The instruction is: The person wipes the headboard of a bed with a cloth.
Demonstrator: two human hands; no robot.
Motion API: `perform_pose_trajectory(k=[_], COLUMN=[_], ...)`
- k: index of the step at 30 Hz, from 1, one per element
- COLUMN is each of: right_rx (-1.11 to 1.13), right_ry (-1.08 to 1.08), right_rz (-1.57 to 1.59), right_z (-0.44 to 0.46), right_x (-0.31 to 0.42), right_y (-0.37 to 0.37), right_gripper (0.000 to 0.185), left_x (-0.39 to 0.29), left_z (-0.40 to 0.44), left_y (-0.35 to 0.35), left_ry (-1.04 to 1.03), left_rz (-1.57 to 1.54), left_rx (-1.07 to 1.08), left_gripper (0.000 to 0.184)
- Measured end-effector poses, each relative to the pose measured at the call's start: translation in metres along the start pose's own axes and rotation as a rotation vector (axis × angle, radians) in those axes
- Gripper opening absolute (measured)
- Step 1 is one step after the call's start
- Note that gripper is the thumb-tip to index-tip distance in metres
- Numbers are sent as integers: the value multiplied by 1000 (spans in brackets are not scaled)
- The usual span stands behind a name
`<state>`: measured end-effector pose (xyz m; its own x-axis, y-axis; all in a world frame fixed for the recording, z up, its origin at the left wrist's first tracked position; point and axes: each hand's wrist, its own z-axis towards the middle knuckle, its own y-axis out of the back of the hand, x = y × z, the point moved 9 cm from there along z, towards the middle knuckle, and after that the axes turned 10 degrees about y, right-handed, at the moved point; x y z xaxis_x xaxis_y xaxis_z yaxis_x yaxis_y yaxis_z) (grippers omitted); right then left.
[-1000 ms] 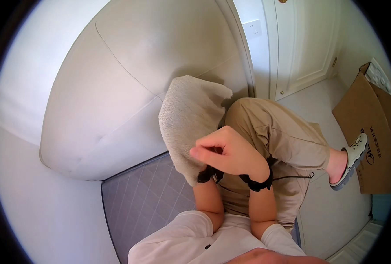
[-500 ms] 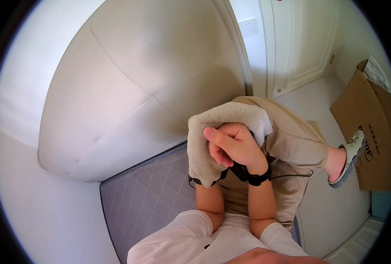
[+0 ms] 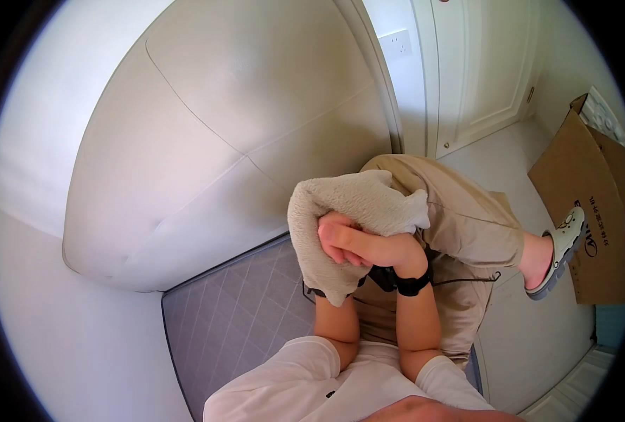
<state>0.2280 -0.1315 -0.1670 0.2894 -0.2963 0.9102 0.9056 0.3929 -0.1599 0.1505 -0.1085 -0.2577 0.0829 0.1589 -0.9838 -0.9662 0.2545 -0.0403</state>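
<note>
A fuzzy beige cloth (image 3: 309,232) is draped over my left hand, which it hides together with its fingers; only the forearm shows below. My right hand (image 3: 354,243) lies on the cloth with its fingers curled in and pressed against it, thumb on top. Part of the cloth folds past the back of my right hand toward the raised knee in beige trousers (image 3: 460,218). Black bands (image 3: 414,283) sit around both wrists, and a thin dark cable (image 3: 470,280) runs off to the right.
A padded beige headboard (image 3: 207,141) stands ahead, behind a grey quilted mattress (image 3: 235,323). To the right are a cardboard box (image 3: 587,197), a foot in a pale clog (image 3: 564,246) and a white door (image 3: 485,77). A wall socket (image 3: 396,43) is beyond the headboard.
The cloth has come down from the headboard side and now folds around toward the knee. My right hand has moved from beside the cloth onto it, its fingers now pressed against the cloth.
</note>
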Motion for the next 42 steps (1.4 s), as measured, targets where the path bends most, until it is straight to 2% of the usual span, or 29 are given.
perform_pose_trajectory(k=[13, 22, 25, 27, 29, 32, 33, 34, 36, 39, 42], right_rx=[62, 123, -1, -97, -175, -393, -444, -516, -659, -739, -738], right_ry=[145, -43, -150, -43, 79, 230, 226, 304, 459, 448, 508], right_rz=[17, 95, 178, 170, 120, -15, -37, -81, -173, -301, -369], right_z=[4, 2, -5, -3, -3, -6, -7, -9, -17, -18, -20], right_x=[5, -18, -23, -21, -17, -6, -5, 1, 13, 6, 17], right_y=[-1, -7, 3, 16, 30, 50, 56, 61, 69, 75, 71], right_gripper=[38, 33, 30, 29, 26, 23, 11, 11, 22, 49, 67], left_x=[-7, -12, -21, -24, -23, 7, 17, 16, 12, -3, -10], left_z=[2, 2, 2, 8, 21, 40, 46, 51, 58, 62, 55], left_y=[-5, 1, 4, 2, -3, 5, 6, 3, -8, -24, -25], left_ry=[3, 31, 64, 96, 121, 336, 372, 372, 353, 276, 238], left_rz=[-24, -54, -119, -253, -552, -712, -739, -729, -697, -608, -536], left_rx=[28, 46, 51, 58, 67, -12, -15, 16, 79, 146, 144], left_gripper=[27, 26, 26, 26, 26, 25, 26, 26, 26, 27, 28])
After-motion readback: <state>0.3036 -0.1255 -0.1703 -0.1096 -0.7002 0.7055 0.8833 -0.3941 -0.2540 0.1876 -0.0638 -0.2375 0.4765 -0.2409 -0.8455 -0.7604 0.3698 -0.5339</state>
